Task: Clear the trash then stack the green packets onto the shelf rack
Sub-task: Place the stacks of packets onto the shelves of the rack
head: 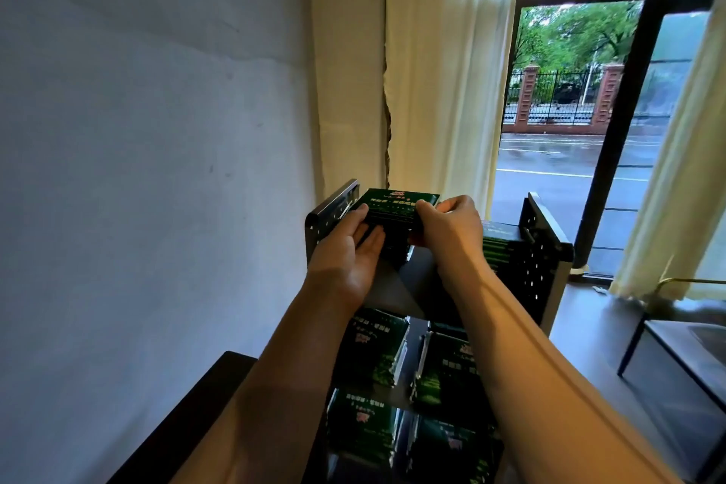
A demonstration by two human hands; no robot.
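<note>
Top tier of the black shelf rack (544, 248). I hold a stack of green packets (396, 204) at its left end, just inside the perforated left side panel (328, 218).

Top packet lies face up, its far edge tipped slightly higher. Its long axis runs left to right across the rack, short sides toward the two panels. The print reads upright from where I stand.

Left grip (347, 248): palm turned inward, fingers straight against the near left side of the stack, thumb touching the top left edge. The fingers are not curled around it.

Right grip (446, 228): fingers curled over the right end of the top packet, clamped on it.

Whether the bottom of the stack rests on the shelf, I cannot tell; my hands hide it.

A second stack (499, 249) sits at the right end of the same tier, against the right panel and apart from the one I hold.

More packets (373, 350) fill the lower tiers in two columns, face up.

The rack stands on a dark desk (184, 420) by a pale wall. A cream curtain (432, 71) and a window (565, 153) lie behind it.
</note>
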